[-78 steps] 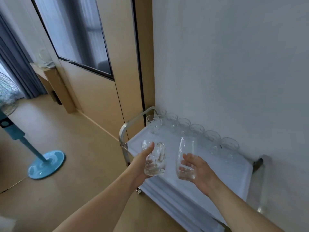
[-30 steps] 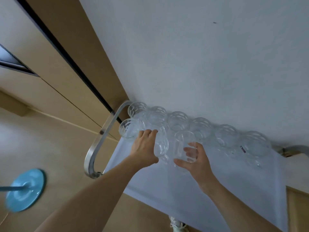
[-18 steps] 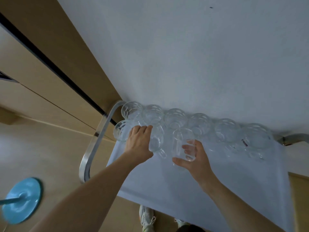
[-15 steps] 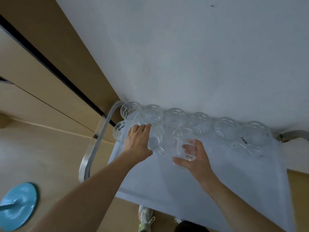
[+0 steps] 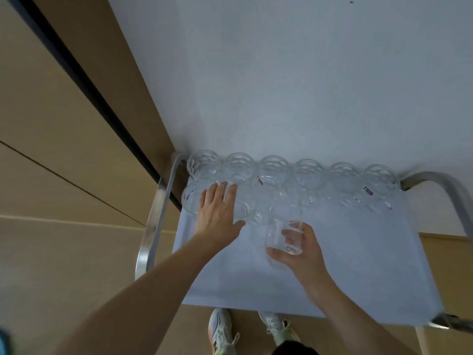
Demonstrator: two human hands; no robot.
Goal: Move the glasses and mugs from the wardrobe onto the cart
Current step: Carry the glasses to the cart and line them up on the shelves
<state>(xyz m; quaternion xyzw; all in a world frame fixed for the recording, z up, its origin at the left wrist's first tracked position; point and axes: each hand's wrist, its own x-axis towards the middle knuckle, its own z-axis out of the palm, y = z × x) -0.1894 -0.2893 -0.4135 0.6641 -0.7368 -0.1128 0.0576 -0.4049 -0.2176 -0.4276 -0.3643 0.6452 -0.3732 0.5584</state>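
Looking down from the head camera, I see the cart [image 5: 358, 265] with its white top set against a pale wall [image 5: 281, 85]. Six clear glasses stand in a row [image 5: 291, 172] along the far edge, rims touching or nearly touching one another.

Left hand [image 5: 217, 213]: fingers [image 5: 221, 194] straight and held close together, palm down, lying over a mug [image 5: 243, 203] in the second row; the thumb is spread out to the side. Another glass [image 5: 190, 201] stands just beside this hand, at the cart's left edge next to the metal handle [image 5: 156, 213]. I cannot tell whether the fingertips press on the mug or only touch it.

Right hand [image 5: 300, 249]: thumb and fingers curled round a smooth glass [image 5: 281, 234], gripping its lower half. This glass is tilted, its rim pointing toward the back row, and sits in front of the row, near the middle of the cart top. I cannot tell whether its base touches the surface.

Both forearms reach in from the lower edge of the view. Two shoes [image 5: 222, 331] show on the tan floor [image 5: 64, 265] below the near edge of the cart. A wooden panel [image 5: 64, 98] with a dark vertical strip stands to the left of the wall.
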